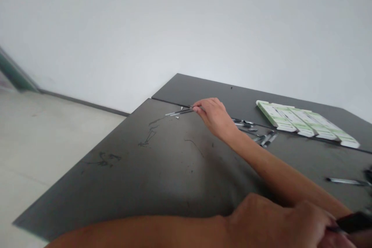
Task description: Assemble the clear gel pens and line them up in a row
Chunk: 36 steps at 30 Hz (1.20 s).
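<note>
My right hand [213, 116] reaches over the far edge of the dark table [162, 178], thumb and forefinger pinched together. A small dark thing shows at the fingertips, too small to name. Just beside them lie thin pen refills [176, 113], and near these are two small silvery pen tips [177, 117]. At the bottom, close to the camera, my left hand [279, 221] is blurred, its fingers curled closed. Something dark shows at those fingers, but what they hold is hidden. The left forearm crosses below the right one.
Several pens and pen parts [266, 139] lie right of my right wrist. A single pen [345, 181] is at the right. Behind stands a flattened green and white carton [308, 122] on a second dark table [200, 89], against a white wall. Ink scribbles mark the near table.
</note>
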Tool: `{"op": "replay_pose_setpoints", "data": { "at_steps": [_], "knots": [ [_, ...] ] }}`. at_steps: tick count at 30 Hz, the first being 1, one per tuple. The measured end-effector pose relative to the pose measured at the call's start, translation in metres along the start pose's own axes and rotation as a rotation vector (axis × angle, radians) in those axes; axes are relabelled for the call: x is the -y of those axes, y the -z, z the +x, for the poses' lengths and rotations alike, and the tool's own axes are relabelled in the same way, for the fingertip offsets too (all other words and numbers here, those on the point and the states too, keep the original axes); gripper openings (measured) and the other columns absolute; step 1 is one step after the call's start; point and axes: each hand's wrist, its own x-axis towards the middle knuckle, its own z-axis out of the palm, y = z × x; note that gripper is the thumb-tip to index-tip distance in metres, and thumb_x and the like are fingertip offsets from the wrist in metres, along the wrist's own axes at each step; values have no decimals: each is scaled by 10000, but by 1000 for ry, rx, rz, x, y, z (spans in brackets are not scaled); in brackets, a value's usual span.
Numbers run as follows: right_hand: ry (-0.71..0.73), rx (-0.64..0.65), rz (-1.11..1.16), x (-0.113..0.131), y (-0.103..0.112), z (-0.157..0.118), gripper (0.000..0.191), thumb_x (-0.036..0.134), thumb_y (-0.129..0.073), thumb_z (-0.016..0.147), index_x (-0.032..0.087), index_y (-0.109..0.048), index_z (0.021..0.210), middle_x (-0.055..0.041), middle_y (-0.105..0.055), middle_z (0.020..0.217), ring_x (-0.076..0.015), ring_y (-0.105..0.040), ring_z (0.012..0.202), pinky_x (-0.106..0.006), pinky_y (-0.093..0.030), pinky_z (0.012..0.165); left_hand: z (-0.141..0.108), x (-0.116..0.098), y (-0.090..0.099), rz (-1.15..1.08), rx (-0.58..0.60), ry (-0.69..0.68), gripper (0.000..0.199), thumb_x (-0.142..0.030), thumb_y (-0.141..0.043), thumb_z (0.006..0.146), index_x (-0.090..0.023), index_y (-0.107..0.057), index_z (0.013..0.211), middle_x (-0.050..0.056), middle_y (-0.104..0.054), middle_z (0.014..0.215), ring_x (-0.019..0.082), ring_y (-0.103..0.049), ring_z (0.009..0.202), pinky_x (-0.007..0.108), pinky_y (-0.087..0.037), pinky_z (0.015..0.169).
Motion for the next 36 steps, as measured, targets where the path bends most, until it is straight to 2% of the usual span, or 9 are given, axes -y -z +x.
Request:
{"op": "replay_pose_setpoints", "data": {
  "at_steps": [2,5,7,10,14,16,20,27,36],
  "knots": [
    [-54,-1,93,-2,27,-27,275,370,-460,1147,200,-671,1195,-100,-805,1150,-243,-729,1065,-399,-538,947,3,-4,10,124,37,-158,497,-651,-472,1066,-336,-576,1437,98,-826,1065,360,-809,931,453,-648,787],
    [-175,30,281,-12,71,-88,346,495,-408,1152,222,-609,1220,-60,-806,1072,-162,-766,780,-301,-584,704,4,-11,22,104,14,-312,407,-476,-342,1144,-189,-561,1331,52,-742,796,253,-751,678,362,-594,661],
    [-358,43,532,-21,98,-134,356,566,-560,1082,237,-648,1187,-40,-789,996,-145,-725,659,-288,-577,624,4,-12,24,4,-12,-307,302,-408,-365,1147,-186,-555,1218,-17,-635,673,191,-671,565,287,-528,588],
    [-581,-4,661,-39,125,-193,345,566,-762,956,262,-765,1121,-27,-761,878,-142,-664,623,-273,-553,575,6,-10,22,-109,-81,-233,249,-401,-396,1154,-207,-540,1093,-68,-529,591,143,-584,488,233,-450,526],
    [-691,-151,717,-62,137,-238,311,535,-863,875,286,-848,1060,-25,-724,791,-145,-623,658,-265,-537,595,9,-10,21,-178,-120,-151,324,-466,-385,1173,-212,-539,1043,-96,-448,559,105,-459,436,218,-344,474],
    [-694,-180,797,-65,140,-246,288,508,-890,857,290,-861,1044,-11,-712,768,-124,-604,659,-236,-519,602,9,-11,23,-168,-127,-112,358,-498,-393,1171,-209,-552,1031,-99,-409,580,97,-413,461,221,-306,473],
    [-631,-130,933,-53,155,-247,170,390,-930,843,316,-869,984,14,-735,787,-71,-596,656,-164,-498,613,8,-14,27,-52,-129,-23,388,-501,-422,1167,-205,-599,991,-93,-348,622,93,-355,513,225,-261,467],
    [-606,-88,1031,-38,177,-242,195,223,-965,782,313,-864,922,38,-722,705,-56,-593,595,-132,-470,547,5,-17,29,174,-150,-143,251,-357,-482,1155,-254,-709,1129,-102,-356,592,68,-345,454,219,-225,429],
    [-555,-101,862,-35,186,-246,223,221,-952,784,359,-899,951,25,-775,746,-82,-635,653,-158,-490,581,5,-18,29,245,-148,-124,290,-381,-502,1131,-297,-779,1110,-79,-501,566,88,-467,462,186,-404,477]
  ]
}}
